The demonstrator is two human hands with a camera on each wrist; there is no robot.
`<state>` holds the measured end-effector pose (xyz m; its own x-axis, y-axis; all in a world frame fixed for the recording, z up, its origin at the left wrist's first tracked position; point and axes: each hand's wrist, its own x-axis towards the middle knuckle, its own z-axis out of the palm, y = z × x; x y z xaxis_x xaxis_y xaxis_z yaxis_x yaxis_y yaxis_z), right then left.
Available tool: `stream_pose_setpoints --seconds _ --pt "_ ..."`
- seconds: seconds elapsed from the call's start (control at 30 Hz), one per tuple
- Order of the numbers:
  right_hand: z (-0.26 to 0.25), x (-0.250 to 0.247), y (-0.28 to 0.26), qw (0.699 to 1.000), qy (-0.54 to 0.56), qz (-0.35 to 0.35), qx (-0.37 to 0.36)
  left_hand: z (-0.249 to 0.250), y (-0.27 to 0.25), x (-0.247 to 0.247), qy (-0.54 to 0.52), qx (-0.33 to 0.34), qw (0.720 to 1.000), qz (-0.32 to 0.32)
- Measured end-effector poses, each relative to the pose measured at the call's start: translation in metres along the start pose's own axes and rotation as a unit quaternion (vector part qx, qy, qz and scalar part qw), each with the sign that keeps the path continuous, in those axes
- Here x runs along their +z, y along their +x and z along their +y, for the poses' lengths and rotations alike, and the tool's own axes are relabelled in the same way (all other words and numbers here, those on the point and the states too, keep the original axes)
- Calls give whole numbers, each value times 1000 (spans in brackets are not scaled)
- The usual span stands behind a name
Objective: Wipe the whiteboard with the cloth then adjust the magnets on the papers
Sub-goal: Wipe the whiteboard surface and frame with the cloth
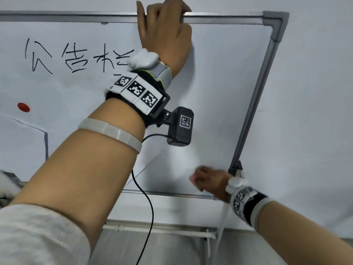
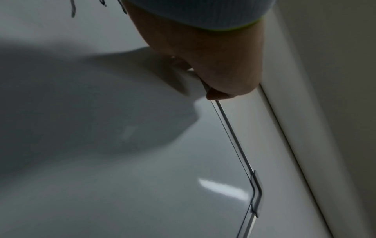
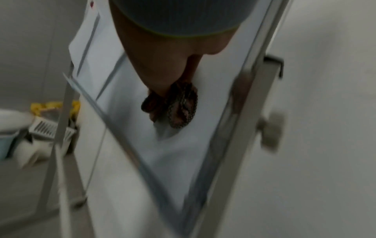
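Left hand (image 1: 164, 33) grips whiteboard (image 1: 219, 73) frame; right hand (image 1: 210, 179) presses cloth (image 1: 183, 165).

Handwritten black characters "公告栏" on the whiteboard (image 1: 219, 83), upper left; square black-and-white code tags (image 1: 136, 88) on the wrist band.

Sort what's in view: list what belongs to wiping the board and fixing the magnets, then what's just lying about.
Belongs to the job:
- white metal-framed whiteboard
- red round magnet
- white paper sheet
- left hand, gripping the top frame
- right hand, low on the board; any cloth in it is too blurred to confirm

Lying about:
- white slatted plastic basket
- yellow object
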<state>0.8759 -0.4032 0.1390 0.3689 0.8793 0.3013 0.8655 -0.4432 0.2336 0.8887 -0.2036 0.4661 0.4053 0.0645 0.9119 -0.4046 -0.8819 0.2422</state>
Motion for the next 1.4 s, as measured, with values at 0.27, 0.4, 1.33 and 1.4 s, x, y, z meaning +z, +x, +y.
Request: stream_pose_setpoints --seconds 0.27,0.4,1.33,1.4 --pt "12 -89 55 970 7 192 149 2 -1 -3 -10 -9 1000 -17" --pt "-15 -7 1 1000 1 21 22 3 -3 -5 -20 -16 999 -29" --pt "19 -109 29 925 -117 280 228 4 -1 -19 -38 -27 997 -65" --pt "3 -71 6 941 -114 233 219 3 -2 -19 -36 -28 997 -64"
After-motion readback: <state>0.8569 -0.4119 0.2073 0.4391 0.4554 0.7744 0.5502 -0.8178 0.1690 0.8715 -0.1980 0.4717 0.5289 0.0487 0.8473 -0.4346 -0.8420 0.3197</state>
